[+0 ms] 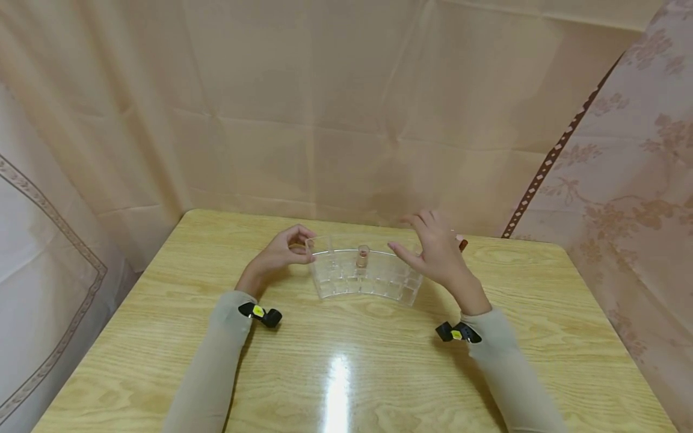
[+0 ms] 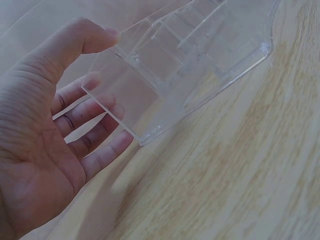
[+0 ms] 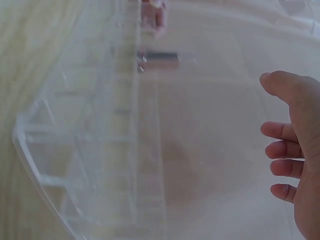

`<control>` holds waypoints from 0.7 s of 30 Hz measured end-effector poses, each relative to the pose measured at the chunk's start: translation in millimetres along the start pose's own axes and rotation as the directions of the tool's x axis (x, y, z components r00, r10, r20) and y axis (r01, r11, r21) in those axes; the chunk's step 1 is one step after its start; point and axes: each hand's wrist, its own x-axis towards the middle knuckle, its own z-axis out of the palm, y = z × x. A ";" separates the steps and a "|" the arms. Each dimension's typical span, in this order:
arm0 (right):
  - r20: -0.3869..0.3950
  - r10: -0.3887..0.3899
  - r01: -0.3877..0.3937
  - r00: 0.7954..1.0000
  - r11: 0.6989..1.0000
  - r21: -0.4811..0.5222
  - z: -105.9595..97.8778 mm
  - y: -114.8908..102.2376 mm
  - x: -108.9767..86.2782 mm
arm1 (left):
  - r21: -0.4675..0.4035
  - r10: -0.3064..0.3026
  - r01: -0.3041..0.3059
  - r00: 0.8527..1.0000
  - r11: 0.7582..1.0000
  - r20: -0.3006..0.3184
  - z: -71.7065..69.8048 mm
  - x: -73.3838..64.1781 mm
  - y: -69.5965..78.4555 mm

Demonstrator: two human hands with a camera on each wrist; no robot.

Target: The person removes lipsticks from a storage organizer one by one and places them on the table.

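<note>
A clear, curved lipstick organizer with small compartments stands on the table. One lipstick tube is upright in its back row near the middle; it shows sideways as a lipstick in the right wrist view. My left hand holds the organizer's left end, thumb at the upper edge and fingers seen through the clear side panel. Over the right end hovers my right hand, fingers spread and nothing between them. In the right wrist view, its fingertips are apart from the organizer.
Partly hidden behind my right hand, a small dark red item lies near the table's back edge. A beige curtain hangs behind the wooden table, with patterned cloth to the right.
</note>
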 end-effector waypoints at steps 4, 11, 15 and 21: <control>0.030 -0.007 0.007 1.000 1.000 0.005 11.4 -7.7 0.8 | 0.005 -0.005 0.005 1.000 1.000 -0.008 0.5 -0.7 0.7; 0.043 -0.044 0.043 0.998 0.999 0.011 26.2 -17.1 2.0 | 0.004 -0.008 0.008 1.000 1.000 -0.007 0.9 -0.2 0.8; 0.058 -0.056 0.056 0.997 0.998 0.016 35.3 -19.2 1.2 | 0.007 -0.009 0.009 1.000 1.000 -0.011 0.5 -0.4 0.6; 0.103 -0.056 0.056 0.993 0.998 0.004 43.7 -23.2 -0.1 | -0.003 -0.008 0.008 1.000 1.000 -0.016 0.1 0.0 -0.3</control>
